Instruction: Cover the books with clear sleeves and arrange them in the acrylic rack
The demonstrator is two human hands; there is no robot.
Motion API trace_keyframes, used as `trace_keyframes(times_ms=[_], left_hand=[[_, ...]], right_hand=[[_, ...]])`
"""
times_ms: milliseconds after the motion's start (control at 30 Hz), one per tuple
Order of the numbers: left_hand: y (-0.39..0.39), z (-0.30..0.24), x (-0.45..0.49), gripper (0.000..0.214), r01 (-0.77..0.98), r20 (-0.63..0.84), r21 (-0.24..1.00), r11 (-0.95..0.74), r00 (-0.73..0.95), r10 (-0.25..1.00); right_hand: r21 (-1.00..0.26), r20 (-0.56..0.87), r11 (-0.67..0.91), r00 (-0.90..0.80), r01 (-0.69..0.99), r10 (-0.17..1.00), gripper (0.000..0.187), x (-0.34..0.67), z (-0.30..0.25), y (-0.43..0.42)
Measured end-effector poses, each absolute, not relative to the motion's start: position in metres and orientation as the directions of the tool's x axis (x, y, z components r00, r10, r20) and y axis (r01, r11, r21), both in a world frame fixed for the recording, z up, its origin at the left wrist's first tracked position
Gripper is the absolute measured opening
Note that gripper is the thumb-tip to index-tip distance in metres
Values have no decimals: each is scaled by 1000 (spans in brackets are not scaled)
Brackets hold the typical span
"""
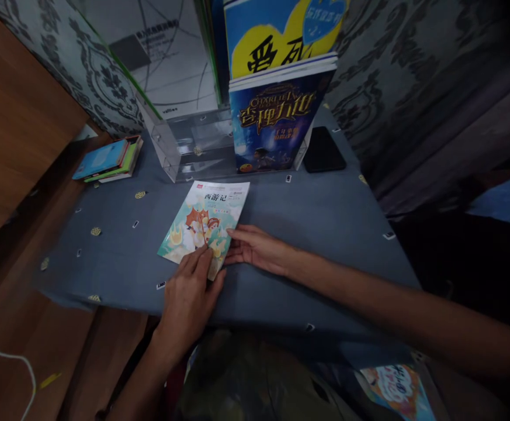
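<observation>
A thin illustrated booklet (pixel 204 219) with a pale green cover lies flat on the blue-grey tablecloth (pixel 316 222). My left hand (pixel 191 298) rests on its near corner, fingers stretched out flat on the cover. My right hand (pixel 255 248) touches the booklet's right edge with its fingers extended and close together, fingertips at the edge. Neither hand has lifted the booklet off the cloth.
Behind the booklet a clear acrylic stand (pixel 193 149) holds a dark blue book (pixel 272 126) and a yellow-and-blue one (pixel 281 32). A black phone (pixel 322 150) lies right of it. A small book stack (pixel 108 159) sits far left. More books (pixel 395 389) lie below the table edge.
</observation>
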State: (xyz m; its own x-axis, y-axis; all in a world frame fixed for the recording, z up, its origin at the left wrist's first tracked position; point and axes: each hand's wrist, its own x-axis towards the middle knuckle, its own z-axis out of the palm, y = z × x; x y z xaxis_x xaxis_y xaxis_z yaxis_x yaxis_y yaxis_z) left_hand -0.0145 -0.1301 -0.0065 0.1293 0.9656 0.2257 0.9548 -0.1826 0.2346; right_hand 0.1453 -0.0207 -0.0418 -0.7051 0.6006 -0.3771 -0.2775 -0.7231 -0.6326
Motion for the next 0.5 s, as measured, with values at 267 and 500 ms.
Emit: trace_keyframes(times_ms=[267, 500], left_hand=[[-125, 3, -20, 31, 899, 238, 370, -234, 152, 959], [-129, 5, -17, 33, 911, 206, 346, -223, 158, 966]], right_hand=[[-647, -345, -709, -722, -279, 600, 21, 145, -43, -21], [-648, -339, -708, -725, -281, 599, 22, 145, -47, -21]])
